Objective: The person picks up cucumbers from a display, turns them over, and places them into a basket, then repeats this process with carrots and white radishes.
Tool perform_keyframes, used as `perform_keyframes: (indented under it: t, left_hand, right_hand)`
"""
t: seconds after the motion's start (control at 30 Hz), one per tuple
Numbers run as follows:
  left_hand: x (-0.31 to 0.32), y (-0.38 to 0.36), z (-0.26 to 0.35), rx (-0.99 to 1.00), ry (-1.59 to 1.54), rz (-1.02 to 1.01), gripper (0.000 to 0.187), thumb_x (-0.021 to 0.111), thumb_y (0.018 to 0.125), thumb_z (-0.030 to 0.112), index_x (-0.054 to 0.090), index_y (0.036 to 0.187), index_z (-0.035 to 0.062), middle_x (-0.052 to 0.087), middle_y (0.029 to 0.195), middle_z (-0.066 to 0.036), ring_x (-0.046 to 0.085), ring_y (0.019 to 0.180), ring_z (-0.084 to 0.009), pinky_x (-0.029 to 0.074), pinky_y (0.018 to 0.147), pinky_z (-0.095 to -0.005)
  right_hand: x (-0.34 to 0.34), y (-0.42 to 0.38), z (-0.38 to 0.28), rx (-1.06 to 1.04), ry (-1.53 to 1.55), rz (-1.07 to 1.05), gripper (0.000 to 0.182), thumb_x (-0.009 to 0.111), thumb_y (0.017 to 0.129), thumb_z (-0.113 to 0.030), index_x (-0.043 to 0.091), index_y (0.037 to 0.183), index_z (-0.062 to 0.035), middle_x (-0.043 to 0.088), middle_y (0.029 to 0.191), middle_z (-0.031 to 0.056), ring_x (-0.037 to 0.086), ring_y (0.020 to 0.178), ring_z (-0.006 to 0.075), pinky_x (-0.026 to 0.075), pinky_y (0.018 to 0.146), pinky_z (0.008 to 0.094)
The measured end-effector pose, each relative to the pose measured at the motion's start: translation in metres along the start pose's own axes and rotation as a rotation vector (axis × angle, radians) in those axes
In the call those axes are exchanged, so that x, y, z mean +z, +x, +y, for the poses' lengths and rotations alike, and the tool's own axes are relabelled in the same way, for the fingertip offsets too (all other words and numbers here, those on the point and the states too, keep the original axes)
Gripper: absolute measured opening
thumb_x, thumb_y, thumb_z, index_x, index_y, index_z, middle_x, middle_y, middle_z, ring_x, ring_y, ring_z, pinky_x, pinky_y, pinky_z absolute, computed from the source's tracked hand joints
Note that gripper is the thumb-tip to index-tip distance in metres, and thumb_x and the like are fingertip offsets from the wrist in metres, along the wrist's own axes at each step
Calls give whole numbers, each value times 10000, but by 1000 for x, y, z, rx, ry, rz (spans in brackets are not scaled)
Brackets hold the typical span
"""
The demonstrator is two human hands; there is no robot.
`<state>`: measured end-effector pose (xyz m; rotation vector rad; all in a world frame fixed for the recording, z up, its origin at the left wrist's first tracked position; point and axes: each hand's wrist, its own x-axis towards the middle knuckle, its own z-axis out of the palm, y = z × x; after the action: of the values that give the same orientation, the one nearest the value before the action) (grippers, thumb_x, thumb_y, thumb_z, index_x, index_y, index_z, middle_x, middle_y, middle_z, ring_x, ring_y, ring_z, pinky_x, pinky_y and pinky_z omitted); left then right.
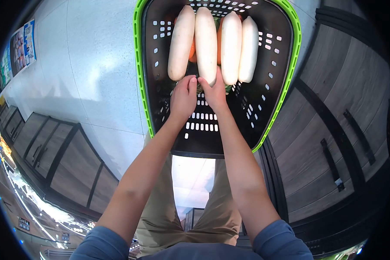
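Several long white radishes [183,47] lie side by side in a black plastic basket [157,58] with a bright green rim. My right hand [215,92] grips the near end of the second white radish from the left [206,41], thumb on one side and fingers on the other. Just below the tip of the leftmost radish is my left hand [184,96], its fingers curled and closed; whatever they hold, if anything, is hidden. Under the radishes, orange carrots [192,51] show in the gaps, with some green leaves [228,88] by my right hand.
Grey wood-look cabinets [325,117] with black handles stand close along the basket's right side. Pale floor tiles [102,65] stretch to the left, toward more cabinets [58,156] and a colourful poster [21,47]. My legs are directly below the basket's near edge.
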<state>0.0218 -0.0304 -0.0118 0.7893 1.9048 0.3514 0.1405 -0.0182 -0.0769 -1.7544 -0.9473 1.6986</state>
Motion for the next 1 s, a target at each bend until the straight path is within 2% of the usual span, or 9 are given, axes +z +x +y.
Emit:
perform_keyframes:
  t: [0.1, 0.17, 0.2, 0.27, 0.33, 0.47, 0.6, 0.8, 1.0]
  left_hand:
    - [-12, -16, 19, -70, -83, -41, 291, 585, 1021, 170, 658, 1244, -2, 652, 1163, -208, 632, 1125, -319, 467, 1035, -409]
    - [-14, -20, 17, 325, 195, 215, 319, 625, 975, 131, 642, 1269, 9, 564, 1311, -222, 564, 1204, -366, 446, 1060, -445]
    - [-15, -18, 15, 356, 251, 220, 453, 647, 940, 108, 576, 1381, 30, 406, 1497, -252, 445, 1350, -430, 396, 1127, -490]
    - [-13, -9, 13, 351, 281, 248, 504, 644, 943, 110, 533, 1430, 37, 360, 1539, -262, 398, 1398, -440, 367, 1156, -499]
    - [-11, -2, 10, 289, 335, 209, 632, 637, 948, 125, 420, 1535, 42, 209, 1644, -280, 254, 1514, -461, 303, 1216, -516]
    - [-4, -6, 8, 267, 392, 158, 656, 613, 955, 123, 378, 1558, 16, 118, 1670, -288, 155, 1553, -472, 283, 1231, -518]
    - [2, -17, -7, 261, 393, 136, 687, 604, 952, 111, 338, 1578, 22, 118, 1667, -297, 153, 1553, -473, 291, 1228, -523]
    - [-5, -19, -19, 302, 587, 99, 732, 616, 921, 77, 314, 1586, 37, 153, 1663, -277, 170, 1548, -477, 425, 1155, -519]
    - [0, -41, -11, 270, 513, 115, 784, 622, 912, 77, 255, 1603, 25, 177, 1642, -316, 213, 1530, -477, 261, 1245, -533]
  right_hand:
    - [7, -9, -1, 69, 46, 53, 622, 755, 913, -78, 470, 1463, -32, 650, 1251, 143, 622, 1151, 225, 505, 995, 363]
    - [14, -16, 8, 292, 665, 80, 701, 727, 929, -1, 371, 1532, -26, 607, 1331, 164, 613, 1204, 220, 526, 1012, 354]
    - [16, -18, 12, 292, 662, 78, 701, 727, 929, -1, 371, 1532, -26, 607, 1331, 164, 613, 1204, 220, 526, 1012, 354]
    - [21, -22, 16, 423, 962, 168, 805, 692, 928, 74, 236, 1585, -24, 541, 1419, 201, 616, 1242, 246, 554, 1018, 353]
    - [21, -25, 19, 453, 953, 106, 834, 685, 927, 82, 198, 1594, -28, 523, 1437, 210, 624, 1240, 263, 563, 1013, 358]
    - [17, -27, 24, 551, 850, 44, 817, 644, 933, 96, 179, 1596, -9, 511, 1458, 233, 650, 1211, 289, 584, 981, 357]
    - [5, -31, 19, 627, 574, 95, 680, 581, 968, 39, 259, 1567, 25, 587, 1381, 242, 695, 1100, 282, 593, 928, 343]
    - [-11, -51, 32, 658, 472, 96, 550, 528, 1004, -39, 353, 1517, 52, 665, 1253, 221, 717, 992, 260, 599, 818, 327]
    - [-22, -72, 15, 677, 424, 123, 449, 507, 1008, -42, 458, 1447, 42, 702, 1154, 192, 719, 903, 222, 596, 792, 318]
